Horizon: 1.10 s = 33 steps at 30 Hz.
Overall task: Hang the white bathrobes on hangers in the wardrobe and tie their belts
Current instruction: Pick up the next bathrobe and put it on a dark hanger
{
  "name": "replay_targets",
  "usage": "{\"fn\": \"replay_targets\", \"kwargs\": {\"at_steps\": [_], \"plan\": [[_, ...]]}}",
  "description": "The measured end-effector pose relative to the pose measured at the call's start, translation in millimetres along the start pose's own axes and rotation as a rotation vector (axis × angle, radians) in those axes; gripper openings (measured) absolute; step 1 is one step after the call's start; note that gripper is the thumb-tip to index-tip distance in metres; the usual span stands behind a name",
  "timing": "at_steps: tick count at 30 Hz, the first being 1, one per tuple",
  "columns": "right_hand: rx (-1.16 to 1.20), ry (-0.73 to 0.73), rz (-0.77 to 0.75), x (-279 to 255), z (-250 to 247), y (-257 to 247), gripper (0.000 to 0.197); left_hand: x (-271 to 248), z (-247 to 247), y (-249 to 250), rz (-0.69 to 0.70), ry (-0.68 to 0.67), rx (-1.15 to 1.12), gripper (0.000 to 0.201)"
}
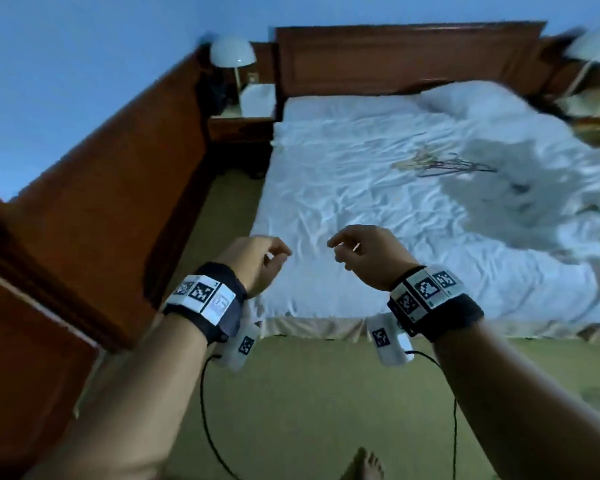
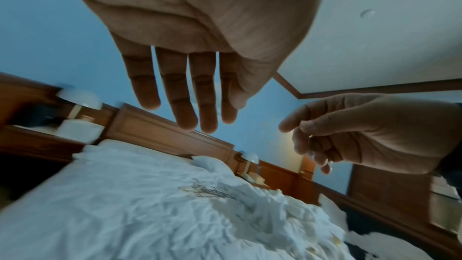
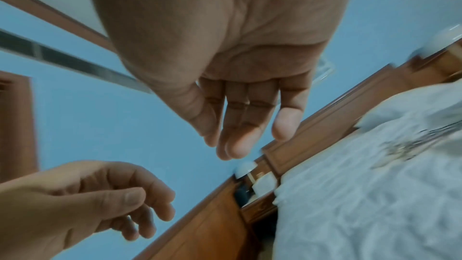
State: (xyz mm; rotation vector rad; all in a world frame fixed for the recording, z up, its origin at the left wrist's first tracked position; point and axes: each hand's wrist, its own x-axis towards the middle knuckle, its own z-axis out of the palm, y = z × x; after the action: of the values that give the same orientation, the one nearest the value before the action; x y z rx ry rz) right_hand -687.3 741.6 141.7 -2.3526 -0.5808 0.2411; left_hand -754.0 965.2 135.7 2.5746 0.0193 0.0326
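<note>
Both my hands hover over the foot of the bed and hold nothing. My left hand (image 1: 265,259) hangs with relaxed fingers; in the left wrist view its fingers (image 2: 186,94) point out almost straight. My right hand (image 1: 355,249) is loosely curled, a short way to the right of the left one. Several hangers (image 1: 442,162) lie in a loose heap on the sheet, well beyond both hands. Beside them on the right lies a rumpled white terry heap (image 1: 523,192) that looks like a bathrobe; its belt cannot be made out. No wardrobe shows.
The bed (image 1: 326,188) with its crumpled white sheet fills the middle, a wooden headboard (image 1: 406,60) behind it. A nightstand with a white lamp (image 1: 232,55) stands at the left. Wood panelling (image 1: 118,188) runs along the left. Green carpet (image 1: 309,403) and my bare foot (image 1: 364,465) are below.
</note>
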Motion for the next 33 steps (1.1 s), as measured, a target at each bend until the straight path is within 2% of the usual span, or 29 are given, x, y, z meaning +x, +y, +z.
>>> {"fn": "replay_targets", "kwargs": {"at_steps": [3, 5, 7, 9, 16, 20, 23, 26, 33], "plan": [[-0.021, 0.103, 0.143, -2, -81, 91, 0.019, 96, 58, 75, 0.190, -0.120, 0.104, 0.022], [-0.042, 0.170, 0.222, -1, -129, 146, 0.018, 154, 94, 120, 0.323, -0.128, 0.280, 0.026], [-0.062, 0.218, 0.285, 0, -165, 189, 0.017, 198, 122, 154, 0.373, -0.128, 0.401, 0.028], [-0.072, 0.252, 0.366, 0, -199, 232, 0.017, 242, 156, 191, 0.428, -0.164, 0.432, 0.027], [-0.051, 0.376, 0.546, 28, -266, 354, 0.017, 390, 242, 269, 0.620, -0.283, 0.429, 0.023], [-0.040, 0.445, 0.634, 56, -305, 417, 0.018, 477, 284, 316, 0.722, -0.358, 0.296, 0.023], [-0.017, 0.469, 0.727, 76, -337, 454, 0.019, 538, 311, 352, 0.754, -0.474, 0.184, 0.019], [-0.019, 0.515, 0.808, 91, -372, 492, 0.020, 603, 340, 399, 0.824, -0.524, 0.190, 0.018], [0.045, 0.575, 0.954, 86, -425, 605, 0.022, 686, 433, 496, 0.938, -0.619, 0.235, 0.021]]}}
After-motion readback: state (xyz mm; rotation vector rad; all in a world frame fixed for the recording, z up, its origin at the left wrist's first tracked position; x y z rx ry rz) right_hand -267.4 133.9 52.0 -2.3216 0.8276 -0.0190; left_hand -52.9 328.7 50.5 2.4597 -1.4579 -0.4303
